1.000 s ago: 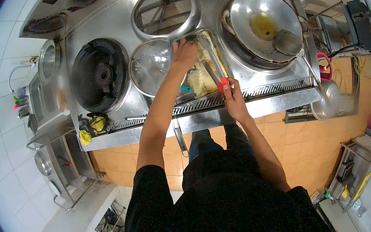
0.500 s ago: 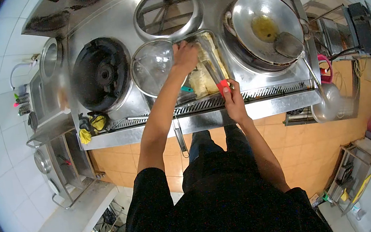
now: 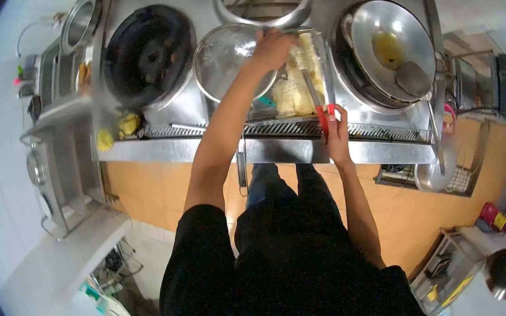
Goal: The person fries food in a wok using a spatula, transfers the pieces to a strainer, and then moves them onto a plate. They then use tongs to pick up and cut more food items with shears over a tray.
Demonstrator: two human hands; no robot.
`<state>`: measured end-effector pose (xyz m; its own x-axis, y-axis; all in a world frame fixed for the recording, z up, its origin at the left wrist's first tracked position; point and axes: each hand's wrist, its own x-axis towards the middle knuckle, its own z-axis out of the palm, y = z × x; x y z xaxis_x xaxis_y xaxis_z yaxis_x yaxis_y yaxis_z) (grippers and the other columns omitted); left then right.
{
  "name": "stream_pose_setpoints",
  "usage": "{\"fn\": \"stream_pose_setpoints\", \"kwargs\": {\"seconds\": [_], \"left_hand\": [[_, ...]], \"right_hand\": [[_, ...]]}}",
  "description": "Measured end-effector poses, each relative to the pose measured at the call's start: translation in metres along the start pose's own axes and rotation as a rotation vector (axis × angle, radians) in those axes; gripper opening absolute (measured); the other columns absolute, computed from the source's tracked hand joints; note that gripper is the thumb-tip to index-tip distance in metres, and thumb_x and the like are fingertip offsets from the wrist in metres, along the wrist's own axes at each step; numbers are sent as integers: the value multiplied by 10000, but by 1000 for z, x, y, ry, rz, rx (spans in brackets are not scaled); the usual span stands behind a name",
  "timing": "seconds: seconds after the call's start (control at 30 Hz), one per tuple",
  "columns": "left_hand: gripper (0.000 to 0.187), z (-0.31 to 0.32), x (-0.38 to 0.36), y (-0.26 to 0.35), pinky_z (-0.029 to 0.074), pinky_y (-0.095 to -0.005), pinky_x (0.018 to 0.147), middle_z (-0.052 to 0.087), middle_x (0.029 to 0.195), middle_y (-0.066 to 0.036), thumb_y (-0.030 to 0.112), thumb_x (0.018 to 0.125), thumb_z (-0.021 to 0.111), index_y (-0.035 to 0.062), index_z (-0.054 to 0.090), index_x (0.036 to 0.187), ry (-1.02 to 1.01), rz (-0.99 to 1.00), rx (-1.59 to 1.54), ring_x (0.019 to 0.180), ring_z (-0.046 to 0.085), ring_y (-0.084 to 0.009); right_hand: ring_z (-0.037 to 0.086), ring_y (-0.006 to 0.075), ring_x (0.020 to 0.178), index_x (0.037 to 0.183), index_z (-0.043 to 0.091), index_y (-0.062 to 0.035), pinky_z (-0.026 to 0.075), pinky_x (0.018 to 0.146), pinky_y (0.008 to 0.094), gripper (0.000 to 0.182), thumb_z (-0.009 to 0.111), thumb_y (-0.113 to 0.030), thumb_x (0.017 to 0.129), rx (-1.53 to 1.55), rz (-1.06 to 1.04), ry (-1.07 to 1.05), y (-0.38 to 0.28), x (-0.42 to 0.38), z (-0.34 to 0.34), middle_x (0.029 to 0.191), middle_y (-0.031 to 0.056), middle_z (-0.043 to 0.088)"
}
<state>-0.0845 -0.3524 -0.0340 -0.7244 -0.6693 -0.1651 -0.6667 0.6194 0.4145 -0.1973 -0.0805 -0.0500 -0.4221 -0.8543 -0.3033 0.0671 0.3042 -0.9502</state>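
Note:
My right hand (image 3: 337,133) is closed round the red handle of a pair of metal tongs (image 3: 310,88) at the stove's front edge. The tongs point up over a tray of pale yellow food pieces (image 3: 294,91). My left hand (image 3: 272,49) reaches over the tray's upper left part, near the far end of the tongs; its fingertips are partly hidden, and what they hold, if anything, cannot be made out. Left of the tray, partly under my left forearm, lies a round wire strainer (image 3: 223,59). A teal item (image 3: 266,102) shows beside the food.
On the right burner sits a wok (image 3: 399,21) with yellow oil and a ladle (image 3: 413,78), its handle jutting past the stove edge. A black burner (image 3: 151,56) is at left, a ring burner (image 3: 221,1) behind. Yellow cloths (image 3: 105,139) lie at the left front corner.
The view has shifted and turned slightly. The tongs stand more upright, with my right hand lower on the handle. My left hand has moved right across the tray's top, towards the tongs' far end.

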Motion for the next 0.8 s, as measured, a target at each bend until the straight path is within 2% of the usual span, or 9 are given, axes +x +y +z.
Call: {"fn": "stream_pose_setpoints", "kwargs": {"seconds": [0.07, 0.23, 0.33, 0.4, 0.43, 0.5, 0.63, 0.8], "left_hand": [[444, 4, 0, -4, 253, -502, 989, 663, 1136, -66, 92, 753, 696, 200, 658, 1182, 38, -2, -37, 1174, 488, -250], [424, 2, -2, -1, 230, -539, 1042, 657, 1154, -63, 118, 767, 701, 207, 654, 1179, -12, -31, -47, 1203, 477, -258], [413, 7, -2, -3, 210, -568, 1063, 652, 1165, -72, 107, 793, 662, 172, 631, 1199, 33, -22, -38, 1221, 469, -273], [386, 12, 2, -6, 263, -533, 965, 619, 1232, -107, 97, 849, 528, 167, 609, 1219, -12, -49, 93, 1223, 480, -303], [386, 16, 3, -8, 263, -533, 965, 619, 1232, -107, 97, 849, 528, 167, 609, 1219, -9, -46, 93, 1223, 480, -303], [352, 18, 5, -10, 198, -596, 1070, 635, 1189, -122, 75, 863, 524, 111, 593, 1206, 25, -37, 89, 1264, 455, -302], [322, 17, 9, -9, 214, -574, 1059, 632, 1182, -147, 61, 869, 505, 104, 602, 1173, -45, -46, 32, 1268, 459, -306], [304, 14, 14, -8, 236, -534, 1027, 645, 1142, -133, 66, 861, 517, 102, 618, 1145, -148, -63, 125, 1226, 487, -286]], "right_hand": [[413, 50, 499, 1317, 372, -175, 299, 428, 203, 354, 397, -374, 1026, 85, 104, -18, -17, -5, -1, 739, -7, 527], [435, 53, 514, 1327, 365, -165, 319, 429, 201, 348, 378, -347, 1031, 8, 139, -23, -30, -3, -6, 827, 15, 553], [431, 50, 515, 1327, 368, -164, 317, 430, 200, 344, 371, -342, 1033, -14, 148, -23, -32, -1, -5, 840, 15, 557], [425, 47, 509, 1325, 374, -164, 317, 426, 201, 338, 365, -338, 1036, -14, 153, -19, -35, 0, -4, 844, 15, 561], [421, 55, 528, 1320, 368, -144, 334, 447, 212, 356, 382, -351, 1031, -28, 162, -18, -37, 0, -4, 780, 6, 534], [417, 64, 547, 1314, 363, -124, 351, 469, 222, 377, 400, -365, 1026, -39, 168, -13, -41, -1, -3, 716, -3, 507], [406, 58, 535, 1311, 370, -107, 328, 473, 222, 365, 396, -342, 1031, -28, 177, 17, -41, -6, -2, 694, -13, 495], [396, 55, 540, 1306, 378, -97, 314, 479, 227, 360, 395, -333, 1035, 1, 155, 12, -42, -13, -4, 691, -17, 490]]}}
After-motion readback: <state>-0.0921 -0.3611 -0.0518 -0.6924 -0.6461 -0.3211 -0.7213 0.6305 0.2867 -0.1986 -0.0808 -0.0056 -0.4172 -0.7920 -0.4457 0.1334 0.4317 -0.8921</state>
